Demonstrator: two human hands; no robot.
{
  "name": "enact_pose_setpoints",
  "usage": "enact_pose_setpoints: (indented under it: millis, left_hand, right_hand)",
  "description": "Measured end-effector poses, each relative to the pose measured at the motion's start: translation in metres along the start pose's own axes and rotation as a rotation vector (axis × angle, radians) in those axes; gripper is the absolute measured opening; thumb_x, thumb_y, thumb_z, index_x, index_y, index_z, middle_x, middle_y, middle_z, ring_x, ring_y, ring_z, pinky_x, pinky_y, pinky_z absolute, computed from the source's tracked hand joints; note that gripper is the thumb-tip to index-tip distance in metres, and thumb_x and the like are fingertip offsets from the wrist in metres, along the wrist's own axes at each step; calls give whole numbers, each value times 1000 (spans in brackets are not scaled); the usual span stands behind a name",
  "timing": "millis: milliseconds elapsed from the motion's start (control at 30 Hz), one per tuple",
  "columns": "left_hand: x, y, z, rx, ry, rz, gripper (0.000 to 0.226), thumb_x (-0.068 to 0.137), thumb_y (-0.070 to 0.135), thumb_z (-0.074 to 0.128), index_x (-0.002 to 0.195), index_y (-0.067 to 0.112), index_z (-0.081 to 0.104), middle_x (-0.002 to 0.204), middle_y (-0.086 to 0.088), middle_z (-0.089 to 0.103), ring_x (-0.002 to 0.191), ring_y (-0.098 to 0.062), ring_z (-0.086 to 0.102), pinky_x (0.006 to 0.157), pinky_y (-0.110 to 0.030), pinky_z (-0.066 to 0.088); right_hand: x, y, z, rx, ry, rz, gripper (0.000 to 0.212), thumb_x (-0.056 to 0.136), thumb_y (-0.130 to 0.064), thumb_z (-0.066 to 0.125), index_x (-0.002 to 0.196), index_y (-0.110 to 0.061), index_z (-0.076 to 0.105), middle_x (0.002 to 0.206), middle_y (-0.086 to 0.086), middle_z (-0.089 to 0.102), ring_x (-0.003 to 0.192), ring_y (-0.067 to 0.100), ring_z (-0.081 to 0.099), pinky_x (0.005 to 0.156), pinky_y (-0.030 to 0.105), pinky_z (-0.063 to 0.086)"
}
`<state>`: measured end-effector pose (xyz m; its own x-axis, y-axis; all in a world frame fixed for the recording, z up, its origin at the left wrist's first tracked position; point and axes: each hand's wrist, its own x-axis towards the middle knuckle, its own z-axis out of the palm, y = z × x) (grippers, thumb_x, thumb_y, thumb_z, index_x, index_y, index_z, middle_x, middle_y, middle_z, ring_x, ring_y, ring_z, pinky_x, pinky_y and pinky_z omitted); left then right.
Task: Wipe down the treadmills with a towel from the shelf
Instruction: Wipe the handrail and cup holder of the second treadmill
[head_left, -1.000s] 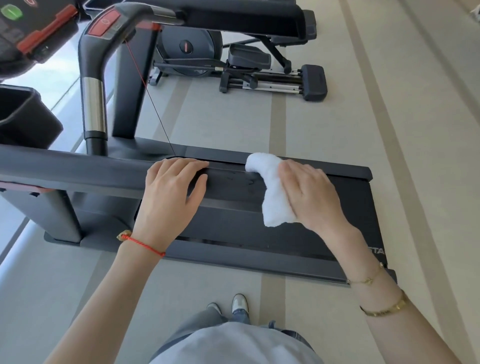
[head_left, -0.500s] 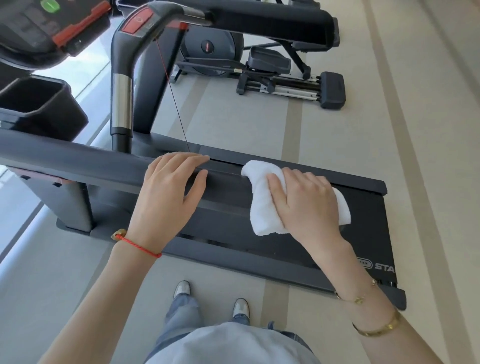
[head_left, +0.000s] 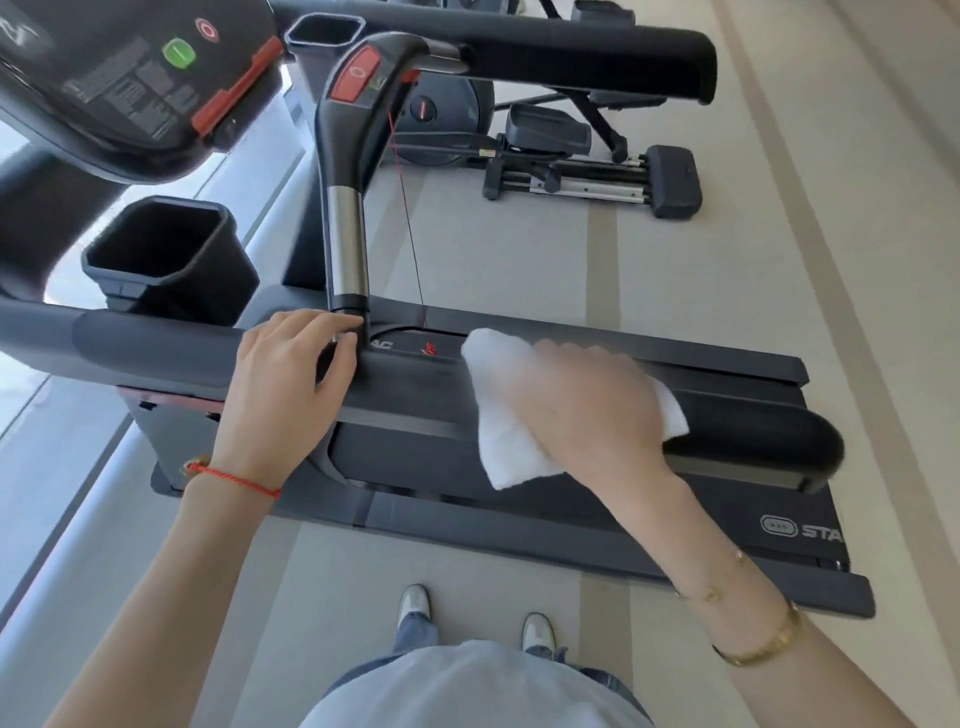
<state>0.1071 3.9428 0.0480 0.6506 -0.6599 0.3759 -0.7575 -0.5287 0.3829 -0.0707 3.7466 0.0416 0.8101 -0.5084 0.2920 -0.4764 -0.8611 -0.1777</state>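
The floor (head_left: 519, 249) is pale grey-beige with darker bands running across it, and bright light falls on it at the far left. A dark treadmill (head_left: 571, 519) stretches from left to right, its black belt deck low near the floor with partial white lettering at the right end. Its console (head_left: 130, 78) sits at the upper left with a green button, a round red-ringed button and a red strip along its edge. Two open black cup holders (head_left: 161, 254) sit below and beside the console. A curved handle (head_left: 348, 182) with a red button and a silver grip section drops to the near side rail (head_left: 130, 343), and a thin red cord (head_left: 408, 228) hangs beside it down to a small red clip. Beyond the treadmill stands an elliptical trainer (head_left: 571, 156) with black pedals and silver rails.

The towel (head_left: 498, 415) is white, soft and folded, draped over the near side rail toward its padded right end. The right hand (head_left: 587, 410) lies on top of it, pressing it to the rail; the hand is blurred, so its fingers probably curl over the cloth, though this is not sharp. The left hand (head_left: 291, 384) rests on the rail at the foot of the handle, fingers loosely bent over the top. It wears a red string bracelet (head_left: 234, 480); the right wrist carries gold bracelets (head_left: 758, 644). Two pale shoes (head_left: 415, 603) stand on the floor below.
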Motion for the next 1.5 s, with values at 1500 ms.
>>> enact_pose_setpoints:
  millis: [1500]
  left_hand:
    - [9, -61, -12, -37, -106, 91, 27, 103, 18, 46, 100, 10, 72, 88, -2, 71, 84, -26, 62, 90, -35, 39]
  right_hand:
    - [34, -118, 35, -44, 72, 119, 47, 98, -41, 33, 131, -16, 56, 128, 2, 62, 113, 22, 56, 102, 38, 33]
